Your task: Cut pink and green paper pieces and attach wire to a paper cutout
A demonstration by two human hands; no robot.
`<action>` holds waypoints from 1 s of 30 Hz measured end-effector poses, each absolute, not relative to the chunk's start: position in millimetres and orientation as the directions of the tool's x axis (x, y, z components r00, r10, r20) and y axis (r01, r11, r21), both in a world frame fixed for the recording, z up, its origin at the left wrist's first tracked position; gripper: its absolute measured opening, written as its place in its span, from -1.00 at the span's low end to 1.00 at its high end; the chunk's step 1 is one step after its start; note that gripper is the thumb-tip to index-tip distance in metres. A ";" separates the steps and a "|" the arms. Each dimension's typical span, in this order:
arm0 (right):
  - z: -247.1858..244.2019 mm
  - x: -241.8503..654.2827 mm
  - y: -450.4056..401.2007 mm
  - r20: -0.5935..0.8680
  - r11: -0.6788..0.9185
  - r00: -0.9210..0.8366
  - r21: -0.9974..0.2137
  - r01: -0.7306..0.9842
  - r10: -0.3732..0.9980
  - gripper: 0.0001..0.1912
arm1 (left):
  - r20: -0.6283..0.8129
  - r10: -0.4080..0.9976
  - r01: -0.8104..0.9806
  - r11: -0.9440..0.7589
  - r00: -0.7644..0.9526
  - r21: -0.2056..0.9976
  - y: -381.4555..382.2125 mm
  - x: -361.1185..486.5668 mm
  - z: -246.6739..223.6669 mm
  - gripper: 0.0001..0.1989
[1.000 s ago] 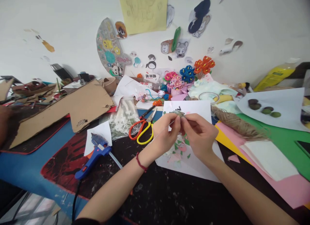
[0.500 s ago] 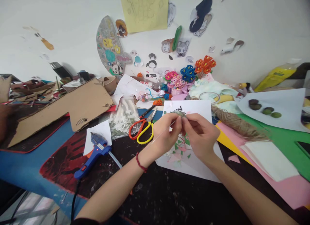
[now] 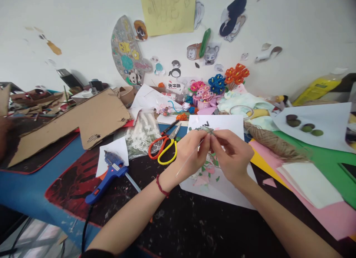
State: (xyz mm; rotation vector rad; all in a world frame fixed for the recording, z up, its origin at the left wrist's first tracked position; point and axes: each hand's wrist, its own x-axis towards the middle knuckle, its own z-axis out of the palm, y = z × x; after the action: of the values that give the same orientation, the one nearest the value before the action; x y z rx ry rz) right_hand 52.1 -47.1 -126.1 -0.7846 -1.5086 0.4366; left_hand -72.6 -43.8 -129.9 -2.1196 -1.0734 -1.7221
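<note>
Small grey-green piece (image 3: pixel 208 129) is up above the white paper (image 3: pixel 221 193) — fingers of left hand (image 3: pixel 187 148) and right hand (image 3: pixel 233 152) both clamped on it, not yet set down. Pink and green scraps (image 3: pixel 201 181) lie beneath: some cutting looks done. What remains, cannot tell.

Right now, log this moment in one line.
left hand: pinching small greenish piece; right hand: pinching same piece; beneath: white paper, scraps; leftward: scissors, glue gun

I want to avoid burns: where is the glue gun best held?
Take the glue gun by its blue handle, probably best from the near left: it juts that way, clear of the nozzle, which points away over white paper and may be hot.
</note>
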 end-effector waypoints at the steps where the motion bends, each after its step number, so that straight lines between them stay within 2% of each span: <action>1: -125.9 51.9 -47.4 0.714 0.691 0.060 -0.692 0.210 0.697 -0.94 | 0.914 0.402 0.639 -0.716 0.050 0.280 -44.2 -72.5 -129.9 -0.95; 12: -123.7 50.7 -49.9 0.667 0.637 0.108 -0.740 0.216 0.737 -0.92 | 0.913 0.405 0.617 -0.732 0.054 0.289 -46.7 -71.8 -126.6 -0.95; 24: -124.6 51.3 -50.0 0.698 0.669 0.096 -0.710 0.218 0.709 -0.95 | 0.920 0.392 0.620 -0.728 0.028 0.291 -46.1 -70.3 -126.7 -0.94; 30: -125.7 52.5 -48.7 0.749 0.708 0.079 -0.651 0.273 0.658 -0.93 | 0.921 0.388 0.632 -0.724 0.043 0.276 -46.3 -70.8 -126.4 -0.96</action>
State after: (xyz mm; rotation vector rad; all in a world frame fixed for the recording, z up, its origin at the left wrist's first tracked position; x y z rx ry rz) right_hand 52.5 -48.7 -125.7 -0.8001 -1.5072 0.3402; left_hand -70.8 -46.3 -126.4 -2.1093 -1.0525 -1.7492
